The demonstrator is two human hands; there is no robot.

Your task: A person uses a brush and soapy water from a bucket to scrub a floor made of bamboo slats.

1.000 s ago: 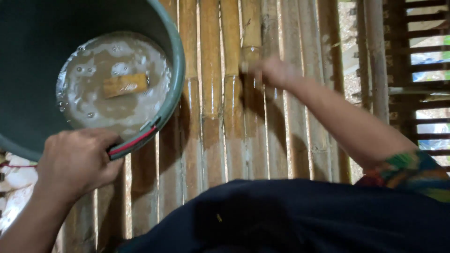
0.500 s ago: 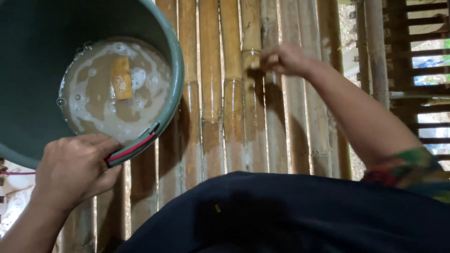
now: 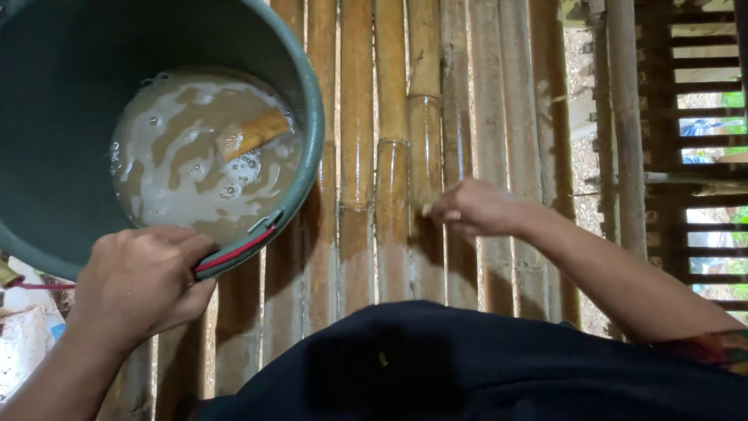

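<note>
Bucket (image 3: 62, 117): dark green, plastic, tilted, far left of scene; set on bamboo floor (image 3: 358, 234). Rim (image 3: 300, 195) gripped at its near edge.
Left hand (image 3: 140, 284): clenched over bucket rim w/ red handle strip (image 3: 234, 253) just beside the fingers; bucket lies far of & above the hand.
Contents: murky brown-white water (image 3: 179, 187) w/ foam; a tan oblong piece (image 3: 251, 132) is seen floating near the right wall.
Right hand (image 3: 475, 209): fingers pinched on a small pale object (image 3: 427, 209), pressed to a bamboo pole; too small to be identified. Well apart from bucket, to its right.
Floor: wet round bamboo poles, run near-to-far.
Far right: slatted wooden railing (image 3: 686, 156).
Near: dark garment (image 3: 467, 366) across lap.
</note>
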